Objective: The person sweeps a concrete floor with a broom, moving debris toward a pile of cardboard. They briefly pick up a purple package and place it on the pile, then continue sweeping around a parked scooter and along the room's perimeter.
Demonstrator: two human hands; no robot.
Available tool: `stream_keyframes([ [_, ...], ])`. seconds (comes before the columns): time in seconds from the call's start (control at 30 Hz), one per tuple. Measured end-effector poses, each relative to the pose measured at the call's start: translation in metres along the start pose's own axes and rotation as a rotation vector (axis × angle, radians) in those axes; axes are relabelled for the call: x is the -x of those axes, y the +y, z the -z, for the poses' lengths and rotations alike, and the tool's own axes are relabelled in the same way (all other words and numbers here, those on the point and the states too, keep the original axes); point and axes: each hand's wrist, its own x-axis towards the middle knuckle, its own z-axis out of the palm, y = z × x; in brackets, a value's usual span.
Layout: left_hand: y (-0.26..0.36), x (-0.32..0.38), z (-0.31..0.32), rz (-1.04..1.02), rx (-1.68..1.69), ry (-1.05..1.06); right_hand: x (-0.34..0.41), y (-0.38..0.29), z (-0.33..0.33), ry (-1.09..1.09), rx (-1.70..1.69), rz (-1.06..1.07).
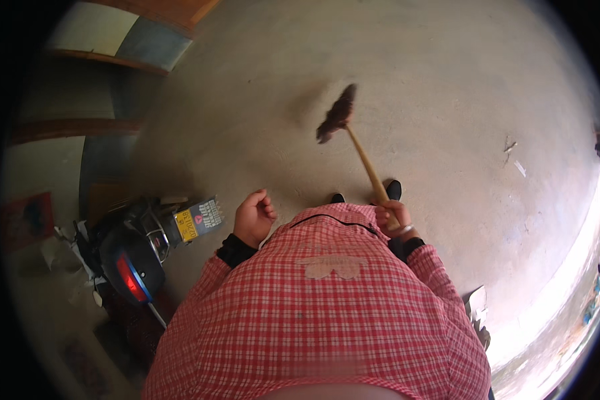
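A mop with a pale wooden handle (367, 162) and a dark reddish-brown cloth or string head (337, 114) extends forward from my body. My right hand (395, 217) is closed around the near end of that handle. The head is blurred and sits over the concrete floor (430, 100); whether it touches the floor, I cannot tell. My left hand (255, 215) is loosely curled at the left of my checked red garment (330, 310), with nothing visible in it.
An electric scooter or motorcycle (135, 265) with a rear box and a plate bearing writing stands at left. Wooden-edged furniture (75, 127) lines the upper left. Small scraps (520, 168) lie on the floor at right, near a bright opening.
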Motion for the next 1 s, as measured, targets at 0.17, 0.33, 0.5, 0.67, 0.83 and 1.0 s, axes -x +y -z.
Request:
stream_keyframes([
  [0.17, 0.02, -0.003, 0.037, 0.049, 0.006, -0.039, -0.088, 0.031, -0.018, 0.276, 0.287, -0.105],
  [0.33, 0.018, -0.012, 0.033, 0.129, -0.052, -0.153, -0.043, 0.03, 0.007, 0.286, 0.193, 0.11],
  [0.5, 0.003, -0.02, 0.009, 0.166, -0.145, -0.158, 0.058, 0.002, 0.039, 0.371, -0.044, 0.466],
  [0.67, -0.005, -0.017, -0.036, 0.136, -0.193, -0.193, 0.091, 0.004, 0.037, 0.736, 0.485, 0.944],
  [0.83, -0.042, -0.017, -0.094, 0.129, -0.22, -0.22, 0.162, 0.005, 0.043, 0.427, 0.288, 0.822],
  [1.0, -0.106, -0.003, -0.175, 0.152, -0.268, -0.215, 0.211, -0.047, 0.056, 0.35, 0.279, 0.48],
])
